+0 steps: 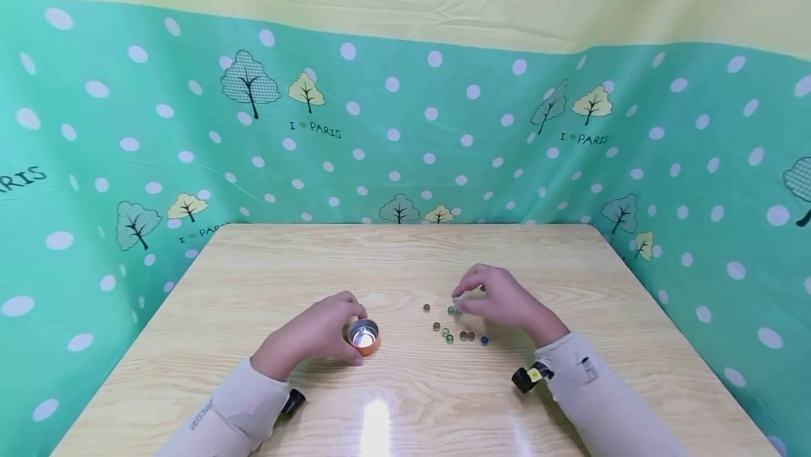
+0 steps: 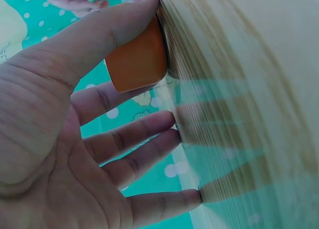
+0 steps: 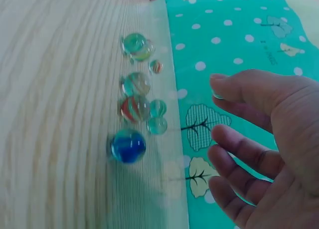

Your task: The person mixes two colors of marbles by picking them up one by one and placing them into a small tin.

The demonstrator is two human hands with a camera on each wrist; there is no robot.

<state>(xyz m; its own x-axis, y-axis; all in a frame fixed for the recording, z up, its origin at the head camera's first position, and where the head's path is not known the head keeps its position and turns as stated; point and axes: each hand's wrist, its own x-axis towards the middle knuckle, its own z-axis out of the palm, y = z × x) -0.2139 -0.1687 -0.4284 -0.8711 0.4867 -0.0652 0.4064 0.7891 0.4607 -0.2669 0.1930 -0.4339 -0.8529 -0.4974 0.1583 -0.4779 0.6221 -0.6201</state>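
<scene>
We're seeing a pale wood-grain table (image 1: 304, 253) filling the lower middle of the head frame, light glaring off it at bottom centre. Orange cup (image 1: 375, 344), silvery inside, is standing mouth up near lower centre. Right of it, glass marbles (image 1: 450, 339) are lying loosely scattered: blue marble (image 1: 484, 341) is sitting rightmost, a brownish marble (image 1: 426, 308) leftmost.

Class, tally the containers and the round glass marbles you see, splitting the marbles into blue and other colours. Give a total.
Orange-sided round metal cup: 1
Blue round glass marble: 1
Other-coloured round glass marbles: 9, one of them pinched by the right hand
Total: 11
</scene>
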